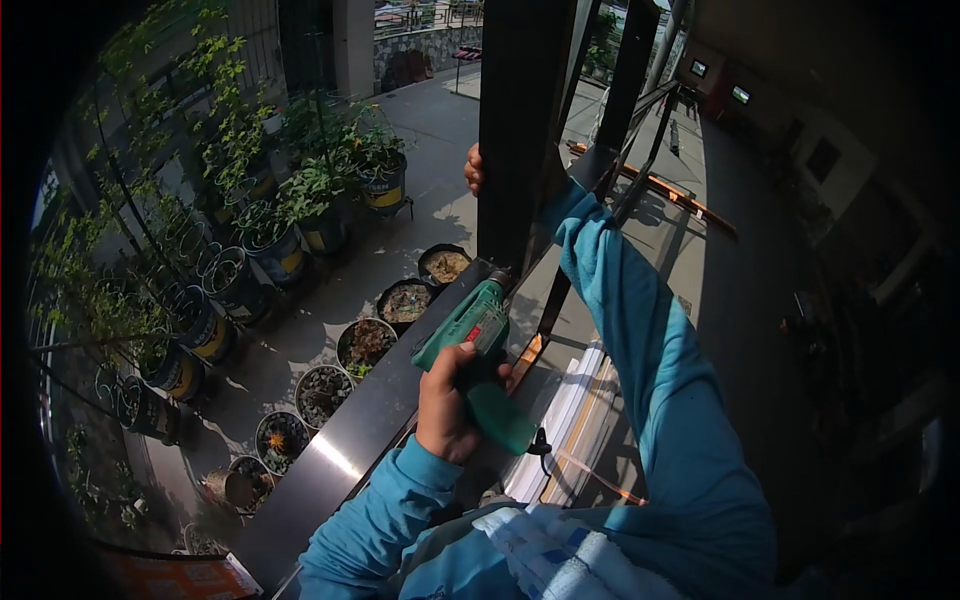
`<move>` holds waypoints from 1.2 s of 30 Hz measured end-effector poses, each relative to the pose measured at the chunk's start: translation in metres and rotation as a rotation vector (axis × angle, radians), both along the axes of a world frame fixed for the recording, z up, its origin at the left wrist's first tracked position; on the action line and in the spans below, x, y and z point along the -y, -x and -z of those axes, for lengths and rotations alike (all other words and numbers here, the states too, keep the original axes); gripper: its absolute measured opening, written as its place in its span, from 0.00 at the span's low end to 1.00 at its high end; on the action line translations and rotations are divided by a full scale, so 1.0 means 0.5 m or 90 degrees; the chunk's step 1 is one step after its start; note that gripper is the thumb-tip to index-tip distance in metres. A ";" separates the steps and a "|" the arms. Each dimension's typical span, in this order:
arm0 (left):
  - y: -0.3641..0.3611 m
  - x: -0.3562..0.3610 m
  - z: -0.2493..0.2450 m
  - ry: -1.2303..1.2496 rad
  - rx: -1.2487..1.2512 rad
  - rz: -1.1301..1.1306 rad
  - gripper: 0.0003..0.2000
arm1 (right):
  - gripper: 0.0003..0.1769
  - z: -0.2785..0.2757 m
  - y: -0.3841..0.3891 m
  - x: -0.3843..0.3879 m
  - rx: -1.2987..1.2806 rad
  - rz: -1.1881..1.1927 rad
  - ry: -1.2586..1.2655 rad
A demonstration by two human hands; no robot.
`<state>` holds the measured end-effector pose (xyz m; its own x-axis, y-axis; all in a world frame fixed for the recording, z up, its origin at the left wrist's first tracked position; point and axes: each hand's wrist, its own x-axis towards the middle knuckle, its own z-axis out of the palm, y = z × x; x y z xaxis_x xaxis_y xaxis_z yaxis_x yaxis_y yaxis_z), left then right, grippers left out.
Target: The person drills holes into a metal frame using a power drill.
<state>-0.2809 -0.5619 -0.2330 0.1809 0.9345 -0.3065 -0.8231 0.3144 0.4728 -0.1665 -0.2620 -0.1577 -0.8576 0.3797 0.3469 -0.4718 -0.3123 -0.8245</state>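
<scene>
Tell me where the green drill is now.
Near the centre of the head view, the green drill is held in the left hand, its nose against the foot of the dark post, above the flat metal rail.

Fisheye view: strong barrel distortion and a black vignette at every edge. Hard sunlight floods the grey concrete yard floor [430,130], and the round planting pots [365,345] cast sharp shadows. A glare streak lies on the dark flat metal rail [340,455]. Right side — deep shade, detail lost.
</scene>
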 end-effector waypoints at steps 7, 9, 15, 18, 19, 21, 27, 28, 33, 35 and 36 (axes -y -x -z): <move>0.051 0.068 -0.058 -0.045 0.061 -0.042 0.23 | 0.32 0.021 0.006 -0.062 0.033 -0.100 0.011; 0.062 0.056 -0.052 -0.029 0.067 -0.058 0.23 | 0.32 0.030 0.010 -0.072 0.029 -0.113 -0.010; 0.076 0.033 -0.051 0.026 0.045 -0.078 0.23 | 0.32 0.036 0.017 -0.075 0.012 -0.101 -0.009; 0.073 0.021 -0.041 0.027 0.052 -0.072 0.24 | 0.32 0.034 0.014 -0.081 0.012 -0.136 -0.040; 0.073 0.019 -0.039 0.028 0.060 -0.070 0.24 | 0.32 0.035 0.015 -0.081 0.009 -0.142 -0.034; 0.072 0.014 -0.045 0.013 0.046 -0.069 0.24 | 0.32 0.035 0.018 -0.082 0.006 -0.151 -0.029; 0.066 0.010 -0.045 0.025 0.029 -0.070 0.25 | 0.31 0.023 0.013 -0.066 0.029 -0.117 -0.046; 0.067 0.011 -0.044 0.028 0.043 -0.068 0.25 | 0.31 0.024 0.013 -0.064 0.036 -0.108 -0.034; 0.072 0.018 -0.052 0.022 0.045 -0.069 0.24 | 0.31 0.030 0.020 -0.064 0.033 -0.108 -0.040; 0.073 0.020 -0.051 0.012 0.057 -0.067 0.22 | 0.30 0.034 0.023 -0.066 0.027 -0.125 -0.009; 0.073 0.020 -0.050 0.009 0.055 -0.068 0.23 | 0.30 0.034 0.021 -0.067 0.028 -0.125 -0.010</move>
